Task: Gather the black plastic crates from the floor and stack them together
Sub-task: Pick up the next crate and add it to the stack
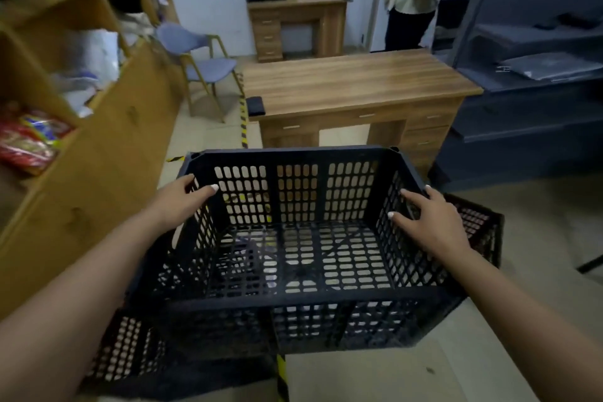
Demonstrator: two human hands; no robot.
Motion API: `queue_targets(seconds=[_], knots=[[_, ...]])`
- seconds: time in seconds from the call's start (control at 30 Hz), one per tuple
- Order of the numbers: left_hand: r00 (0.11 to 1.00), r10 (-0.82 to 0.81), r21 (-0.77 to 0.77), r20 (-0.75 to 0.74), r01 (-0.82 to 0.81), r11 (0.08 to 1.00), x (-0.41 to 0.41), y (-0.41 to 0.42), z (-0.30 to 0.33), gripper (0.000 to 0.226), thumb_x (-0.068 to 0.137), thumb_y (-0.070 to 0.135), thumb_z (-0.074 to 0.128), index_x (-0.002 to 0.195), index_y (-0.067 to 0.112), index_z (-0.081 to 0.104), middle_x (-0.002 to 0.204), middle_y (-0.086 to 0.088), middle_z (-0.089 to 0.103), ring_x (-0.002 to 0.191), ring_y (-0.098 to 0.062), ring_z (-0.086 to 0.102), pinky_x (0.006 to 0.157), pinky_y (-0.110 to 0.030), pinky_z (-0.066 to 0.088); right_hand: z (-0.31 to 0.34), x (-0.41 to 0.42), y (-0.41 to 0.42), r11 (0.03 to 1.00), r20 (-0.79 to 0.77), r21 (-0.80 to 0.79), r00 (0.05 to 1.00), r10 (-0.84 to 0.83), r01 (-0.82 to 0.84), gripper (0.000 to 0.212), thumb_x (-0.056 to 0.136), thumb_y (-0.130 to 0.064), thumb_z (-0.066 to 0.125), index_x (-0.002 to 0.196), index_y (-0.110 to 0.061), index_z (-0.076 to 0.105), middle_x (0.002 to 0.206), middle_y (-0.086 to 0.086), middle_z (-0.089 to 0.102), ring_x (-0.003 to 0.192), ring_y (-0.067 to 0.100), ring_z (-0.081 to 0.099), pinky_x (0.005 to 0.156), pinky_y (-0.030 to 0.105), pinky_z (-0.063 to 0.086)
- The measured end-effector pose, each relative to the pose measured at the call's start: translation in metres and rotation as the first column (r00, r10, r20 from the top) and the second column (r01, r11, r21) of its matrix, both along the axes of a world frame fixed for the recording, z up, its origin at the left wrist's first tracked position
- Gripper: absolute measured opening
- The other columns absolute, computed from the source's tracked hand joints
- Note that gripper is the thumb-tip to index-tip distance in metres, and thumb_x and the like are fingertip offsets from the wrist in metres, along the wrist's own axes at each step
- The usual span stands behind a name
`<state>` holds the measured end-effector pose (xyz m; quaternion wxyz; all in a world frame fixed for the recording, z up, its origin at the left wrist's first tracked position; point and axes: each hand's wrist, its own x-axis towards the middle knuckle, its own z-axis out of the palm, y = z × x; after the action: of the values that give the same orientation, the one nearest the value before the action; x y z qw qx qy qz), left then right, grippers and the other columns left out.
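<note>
The upper crate (293, 238) sits mid-frame, skewed across a lower crate (130, 349) on the floor (424, 352), long axis left-to-right, each short wall clamped in a grip: left hand (182, 199) left, right hand (430, 222) right, equally near.

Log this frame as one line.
left hand: on top crate left rim | right hand: on right rim | lower crate: beneath, offset

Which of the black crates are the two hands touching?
The upper crate, with left hand and right hand on its side walls; the lower crate beneath is untouched.
</note>
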<state>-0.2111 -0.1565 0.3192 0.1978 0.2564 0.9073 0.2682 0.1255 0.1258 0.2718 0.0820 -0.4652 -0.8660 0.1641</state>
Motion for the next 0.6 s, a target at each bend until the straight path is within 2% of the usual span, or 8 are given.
queue_targets(seconds=[0.13, 0.3, 0.47, 0.6], knots=[[0.993, 0.113, 0.042, -0.028, -0.111, 0.993, -0.019, -0.057, -0.007, 0.077, 0.089, 0.052, 0.055, 0.149, 0.012, 0.029, 0.155, -0.006, 0.030, 0.139, -0.027, 0.032, 0.106, -0.039, 0.030, -0.006, -0.042, -0.038, 0.997, 0.005, -0.008, 0.997, 0.080, -0.080, 0.065, 0.086, -0.058, 0.058, 0.144, -0.034, 0.041, 0.157, 0.012, 0.027, 0.133, 0.042, 0.039, 0.106, 0.049, 0.039], [0.980, 0.199, 0.009, 0.004, -0.199, 0.980, -0.058, -0.128, -0.025, 0.081, 0.085, 0.060, 0.054, 0.149, 0.016, 0.030, 0.154, -0.005, 0.033, 0.137, -0.029, 0.035, 0.103, -0.041, 0.033, -0.019, -0.097, -0.090, 0.989, -0.018, -0.024, 0.990, 0.143, -0.143, 0.064, 0.087, -0.054, 0.059, 0.144, -0.031, 0.041, 0.156, 0.012, 0.028, 0.135, 0.038, 0.038, 0.108, 0.048, 0.037], [0.974, 0.224, -0.018, 0.044, -0.223, 0.975, -0.105, -0.185, -0.048, 0.084, 0.082, 0.064, 0.055, 0.148, 0.019, 0.031, 0.154, -0.004, 0.032, 0.138, -0.029, 0.034, 0.104, -0.044, 0.034, -0.039, -0.147, -0.140, 0.990, -0.052, -0.064, 0.991, 0.124, -0.127, 0.073, 0.086, -0.051, 0.062, 0.149, -0.035, 0.028, 0.153, 0.012, 0.032, 0.133, 0.038, 0.039, 0.103, 0.048, 0.041], [0.975, 0.216, -0.015, 0.054, -0.216, 0.976, -0.140, -0.213, -0.066, 0.078, 0.086, 0.057, 0.056, 0.147, 0.015, 0.033, 0.152, -0.008, 0.034, 0.136, -0.031, 0.036, 0.102, -0.042, 0.036, -0.058, -0.181, -0.177, 0.992, -0.078, -0.074, 0.993, 0.093, -0.099, 0.071, 0.085, -0.049, 0.063, 0.148, -0.034, 0.031, 0.150, 0.013, 0.037, 0.132, 0.035, 0.042, 0.102, 0.047, 0.044]])
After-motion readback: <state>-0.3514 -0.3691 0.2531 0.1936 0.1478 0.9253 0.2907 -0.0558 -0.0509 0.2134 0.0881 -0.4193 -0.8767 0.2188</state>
